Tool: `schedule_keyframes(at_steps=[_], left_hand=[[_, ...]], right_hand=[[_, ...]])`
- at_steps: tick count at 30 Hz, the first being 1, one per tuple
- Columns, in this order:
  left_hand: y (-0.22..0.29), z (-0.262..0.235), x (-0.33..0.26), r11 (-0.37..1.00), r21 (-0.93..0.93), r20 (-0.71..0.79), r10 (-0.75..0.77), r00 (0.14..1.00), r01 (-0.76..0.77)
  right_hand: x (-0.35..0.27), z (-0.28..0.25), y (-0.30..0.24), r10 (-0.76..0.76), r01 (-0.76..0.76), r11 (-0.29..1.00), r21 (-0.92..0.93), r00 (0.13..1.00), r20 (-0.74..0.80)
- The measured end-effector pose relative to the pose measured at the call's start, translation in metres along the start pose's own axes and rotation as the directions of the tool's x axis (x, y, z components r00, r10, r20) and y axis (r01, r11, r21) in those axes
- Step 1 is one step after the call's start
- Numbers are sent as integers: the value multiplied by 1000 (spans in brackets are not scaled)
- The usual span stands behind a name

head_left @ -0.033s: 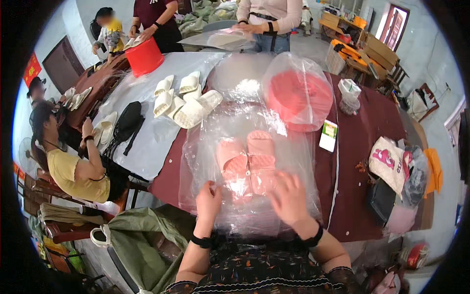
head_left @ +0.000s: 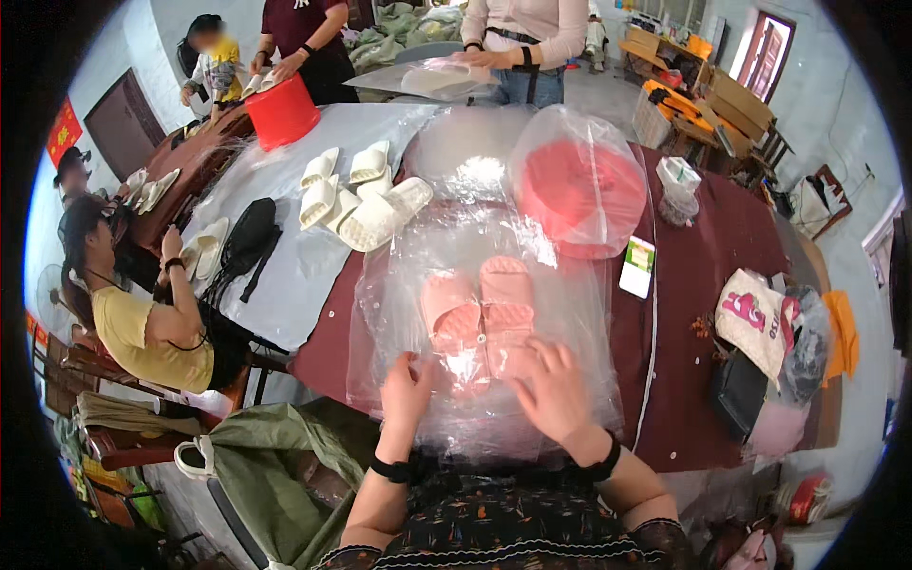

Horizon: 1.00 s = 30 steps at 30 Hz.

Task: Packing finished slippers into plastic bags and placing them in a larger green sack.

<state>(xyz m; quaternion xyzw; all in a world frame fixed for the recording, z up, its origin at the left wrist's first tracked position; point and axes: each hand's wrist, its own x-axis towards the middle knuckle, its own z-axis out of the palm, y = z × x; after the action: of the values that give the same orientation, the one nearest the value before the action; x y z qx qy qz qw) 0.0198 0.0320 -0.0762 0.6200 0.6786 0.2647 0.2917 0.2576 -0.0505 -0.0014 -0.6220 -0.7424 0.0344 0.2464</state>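
A pair of pink slippers (head_left: 454,313) lies side by side under clear film, toes away from me, on a stack of clear plastic bags (head_left: 389,318). My right hand (head_left: 551,385) is open over the heel of the right slipper, fingers spread at the film. Beside the left slipper's heel, my left hand (head_left: 406,391) is closed, thumb and fingers drawn together near the bags' left part. Whether it pinches film is hidden. Both wrists wear black bands.
Several cream slippers (head_left: 370,218) and a black bag (head_left: 249,233) lie to the left. A red stool in clear plastic (head_left: 579,195), a phone (head_left: 637,266) and a cloth bag (head_left: 755,313) stand or lie beyond and right. Co-workers are at the far and left sides.
My right hand has shifted slightly left and its fingers are a little more bent. My left hand and the pink slippers stay nearly in place.
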Motion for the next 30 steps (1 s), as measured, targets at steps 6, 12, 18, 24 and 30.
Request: schedule_keyframes(at_steps=[6,12,18,24,30], left_hand=[[39,-6,-7,972,201,36,118,992,-123],[34,15,14,861,267,-151,482,863,-433],[55,33,8,624,-772,44,242,969,-121],[6,68,31,767,-642,207,208,956,-28],[20,28,9,452,-840,420,190,887,301]], right_hand=[[2,50,20,187,-202,974,107,973,136],[3,63,35,130,-133,985,109,991,32],[-1,69,45,124,-113,972,205,992,-38],[-4,74,47,23,-21,999,27,994,-106],[-21,83,80,163,-166,939,301,986,33]])
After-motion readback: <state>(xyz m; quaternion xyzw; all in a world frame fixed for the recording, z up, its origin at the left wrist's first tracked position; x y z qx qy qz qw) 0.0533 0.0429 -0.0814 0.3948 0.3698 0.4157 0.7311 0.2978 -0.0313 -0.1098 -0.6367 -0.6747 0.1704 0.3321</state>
